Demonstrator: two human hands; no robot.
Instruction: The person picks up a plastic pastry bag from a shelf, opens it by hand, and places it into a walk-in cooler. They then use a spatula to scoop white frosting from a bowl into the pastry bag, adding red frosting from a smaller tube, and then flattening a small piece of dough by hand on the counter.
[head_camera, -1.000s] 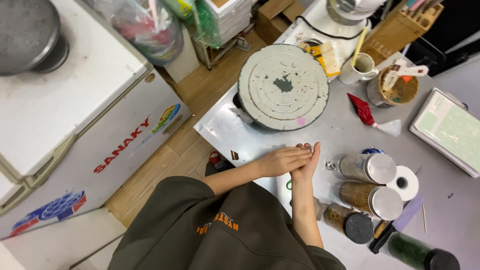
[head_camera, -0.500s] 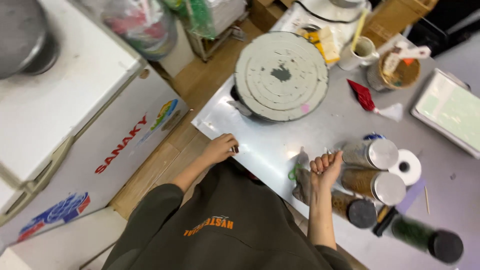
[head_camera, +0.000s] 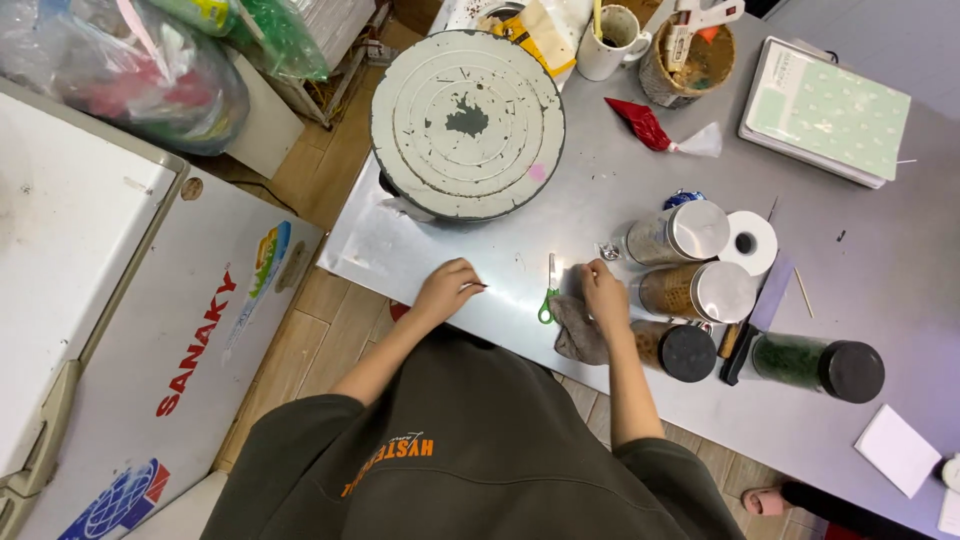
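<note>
We are pressing our right hand (head_camera: 603, 296), fingers closed, on a soft grey cloth (head_camera: 577, 335) at the desk (head_camera: 880, 260) edge; limp, light, gatherable anywhere; our left hand (head_camera: 447, 287) is pinching something tiny.

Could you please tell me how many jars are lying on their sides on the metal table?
4: two silver-lidded jars, one beside the tape roll, one below it; two black-lidded, one by the right hand, one green farther right. None seem hidden.
</note>
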